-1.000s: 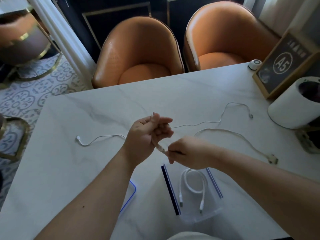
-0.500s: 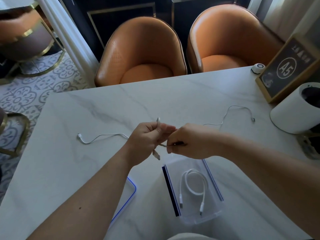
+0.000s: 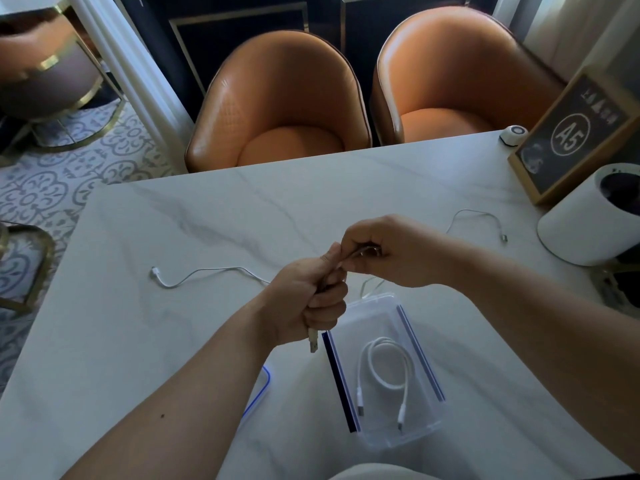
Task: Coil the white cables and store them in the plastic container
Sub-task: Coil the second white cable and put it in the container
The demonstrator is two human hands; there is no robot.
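My left hand (image 3: 311,299) is closed around a pale cable whose USB plug (image 3: 313,342) hangs out below the fist. My right hand (image 3: 388,251) pinches the same cable just above and to the right of the left fist. A clear plastic container (image 3: 420,429) with blue side strips lies open below both hands, and one coiled white cable (image 3: 384,372) rests inside it. A long thin white cable (image 3: 194,273) runs across the marble table (image 3: 173,358) from the left, passes behind my hands, and ends at a plug on the right (image 3: 504,237).
The container's blue-rimmed lid (image 3: 261,386) lies partly under my left forearm. A white cylinder (image 3: 588,220), a framed A5 sign (image 3: 571,136) and a small white round device (image 3: 512,133) stand at the right. Two orange chairs (image 3: 280,109) sit at the far edge.
My right hand has come from lower right up to the left hand, gathering the pale cable. The cable's loop that lay on the table at the right is gone from there. The left fist turned downward.
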